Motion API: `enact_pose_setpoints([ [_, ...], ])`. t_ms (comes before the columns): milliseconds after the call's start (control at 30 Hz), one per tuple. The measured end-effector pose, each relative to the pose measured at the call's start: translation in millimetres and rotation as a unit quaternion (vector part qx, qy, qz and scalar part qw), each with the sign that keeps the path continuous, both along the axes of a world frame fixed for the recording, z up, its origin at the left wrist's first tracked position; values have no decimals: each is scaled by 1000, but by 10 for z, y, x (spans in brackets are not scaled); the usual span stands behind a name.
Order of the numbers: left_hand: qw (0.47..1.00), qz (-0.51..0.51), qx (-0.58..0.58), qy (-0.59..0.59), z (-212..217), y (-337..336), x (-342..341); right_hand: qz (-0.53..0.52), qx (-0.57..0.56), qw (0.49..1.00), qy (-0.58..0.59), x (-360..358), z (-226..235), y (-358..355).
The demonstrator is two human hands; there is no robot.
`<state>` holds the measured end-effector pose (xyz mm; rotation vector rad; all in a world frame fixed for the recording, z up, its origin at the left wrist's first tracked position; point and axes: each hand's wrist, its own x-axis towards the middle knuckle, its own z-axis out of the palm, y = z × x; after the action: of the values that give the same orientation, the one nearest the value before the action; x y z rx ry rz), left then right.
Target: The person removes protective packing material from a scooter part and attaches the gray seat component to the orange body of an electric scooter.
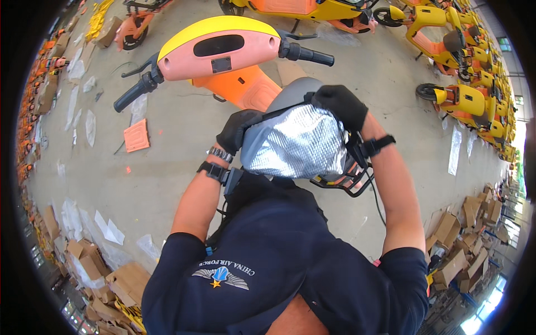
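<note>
A quilted silver foil cover (304,142) with a dark edge lies over the rear of a scooter's grey seat (296,94). My left hand (237,129), in a black glove, is closed on the cover's left edge. On the opposite side my right hand (341,106), gloved as well, grips the dark edge near the seat's middle. The fingertips of both hands are partly hidden. Ahead of the seat is the orange floorboard (240,88) of the same scooter, with its yellow and pink handlebar cowl (220,47) beyond.
A black rear rack (340,188) juts out behind the seat. An orange panel (137,135) lies on the floor to the left. Yellow scooters (466,100) stand in rows at right. Cardboard boxes (125,282) and plastic wrap pile up at lower left, with more cartons (449,268) at lower right.
</note>
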<state>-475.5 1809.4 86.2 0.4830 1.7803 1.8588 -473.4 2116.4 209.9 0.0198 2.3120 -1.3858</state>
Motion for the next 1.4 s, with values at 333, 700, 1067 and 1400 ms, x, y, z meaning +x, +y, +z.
enact_pose_setpoints([
  [333, 993, 104, -31, -53, -325, 115, -144, -18, -81, 996, -12, -542, -403, -37],
  [700, 941, -5, 54, -335, -321, 21, -440, -51, -22, 996, -72, -520, -591, 407],
  [1067, 936, -139, 49, -319, -320, -338, -97, -174, -106, 965, -167, -1, -618, 376],
  [1400, 971, 24, 104, -212, -112, 177, 38, -301, -236, 903, -197, 774, -562, 310],
])
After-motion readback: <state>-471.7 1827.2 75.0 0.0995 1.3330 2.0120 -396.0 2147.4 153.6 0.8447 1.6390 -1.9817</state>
